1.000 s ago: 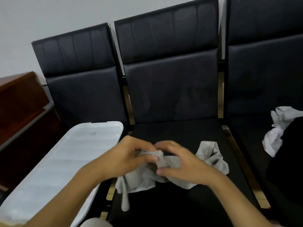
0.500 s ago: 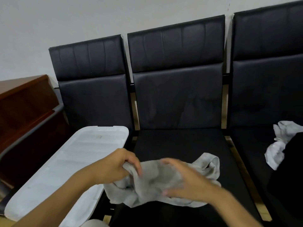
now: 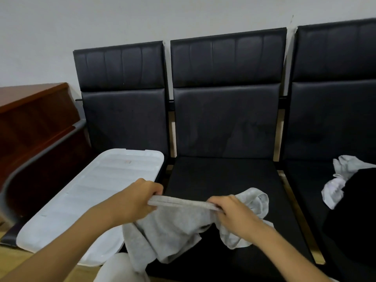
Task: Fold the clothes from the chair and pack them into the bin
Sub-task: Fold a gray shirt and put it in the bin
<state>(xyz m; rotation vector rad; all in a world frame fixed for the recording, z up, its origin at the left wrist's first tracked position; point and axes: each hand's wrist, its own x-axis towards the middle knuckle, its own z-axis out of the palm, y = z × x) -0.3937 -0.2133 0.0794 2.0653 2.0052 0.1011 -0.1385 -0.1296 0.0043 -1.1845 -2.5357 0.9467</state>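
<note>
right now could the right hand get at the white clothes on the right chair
Probably yes, once it lets go: the right hand grips the grey garment, but only bare black seat lies between it and the white clothes.

The left hand and right hand, bunched together a second ago, now stand apart, stretching the grey garment's edge taut between them.

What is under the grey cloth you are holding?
Under the grey cloth, held by the left hand and right hand, is the black chair seat. Whatever lies beneath its folds is covered.
</note>
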